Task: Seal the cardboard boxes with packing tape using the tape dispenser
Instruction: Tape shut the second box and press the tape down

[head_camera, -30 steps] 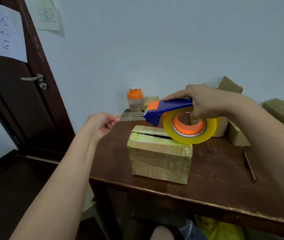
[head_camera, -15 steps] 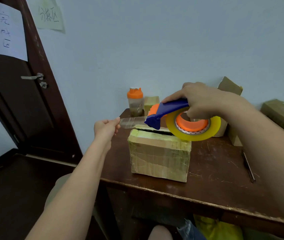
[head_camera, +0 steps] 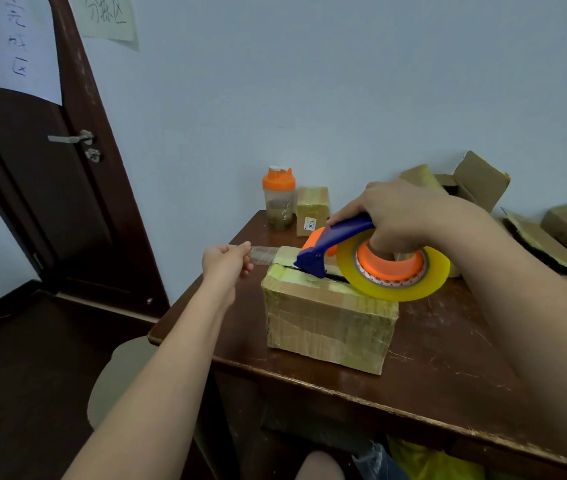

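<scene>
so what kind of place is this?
Probably a makeshift parcel-packing room: a wooden table piled with cardboard boxes, a tape dispenser over a taped box, and handwritten paper signs on the door.

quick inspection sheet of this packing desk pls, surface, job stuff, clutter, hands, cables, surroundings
surface: dark wooden table, scratched.
job's things: cardboard box near the front edge, top seam open; tape dispenser over the seam; tape strip pulled out to the left.
clutter: orange-lidded bottle and small box at the back; loose boxes at the right.
hands: left hand pinches the strip's end; right hand grips the dispenser.
cables: nothing seen.
surroundings: dark door with a paper sign; wall note.
</scene>
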Demonstrator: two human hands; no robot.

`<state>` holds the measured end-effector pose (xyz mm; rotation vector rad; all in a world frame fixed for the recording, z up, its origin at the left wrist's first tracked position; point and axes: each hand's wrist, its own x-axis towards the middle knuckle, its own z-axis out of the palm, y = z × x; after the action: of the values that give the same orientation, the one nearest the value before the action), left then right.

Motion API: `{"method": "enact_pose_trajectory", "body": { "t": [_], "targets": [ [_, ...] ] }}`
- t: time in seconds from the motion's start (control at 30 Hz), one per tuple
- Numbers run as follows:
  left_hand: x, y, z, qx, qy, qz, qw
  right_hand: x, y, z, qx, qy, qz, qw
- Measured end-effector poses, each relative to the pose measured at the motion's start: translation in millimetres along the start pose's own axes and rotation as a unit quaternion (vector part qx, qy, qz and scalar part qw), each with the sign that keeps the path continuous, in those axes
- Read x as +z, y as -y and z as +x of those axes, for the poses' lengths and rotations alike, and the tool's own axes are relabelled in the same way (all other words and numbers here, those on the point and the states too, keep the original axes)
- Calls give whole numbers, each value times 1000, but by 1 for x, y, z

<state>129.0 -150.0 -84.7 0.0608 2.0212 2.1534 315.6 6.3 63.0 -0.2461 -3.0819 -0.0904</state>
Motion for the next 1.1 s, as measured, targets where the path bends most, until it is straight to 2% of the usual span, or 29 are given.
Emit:
{"method": "enact_pose_trajectory", "body": {
  "t": [0.53,0.77,0.93,1.03,1.07,1.1],
  "targets": [
    [0,13,-3,-51,24,-13,998,0,4,3,-1,23,-17,1000],
    [8,38,-16,-43,87,151,984,-2,12,2,-8,13,-20,1000],
    [11,50,-15,25,84,211,973,-2,21,4,-9,19,-35,999],
    [0,54,-13,57,99,342,933,-1,20,6,-3,32,-43,999],
    [-4,54,-13,80,87,376,919,-1,20,6,-2,35,-45,998],
    [-7,53,-13,116,57,371,919,-1,19,6,-2,38,-48,998]
  ]
}}
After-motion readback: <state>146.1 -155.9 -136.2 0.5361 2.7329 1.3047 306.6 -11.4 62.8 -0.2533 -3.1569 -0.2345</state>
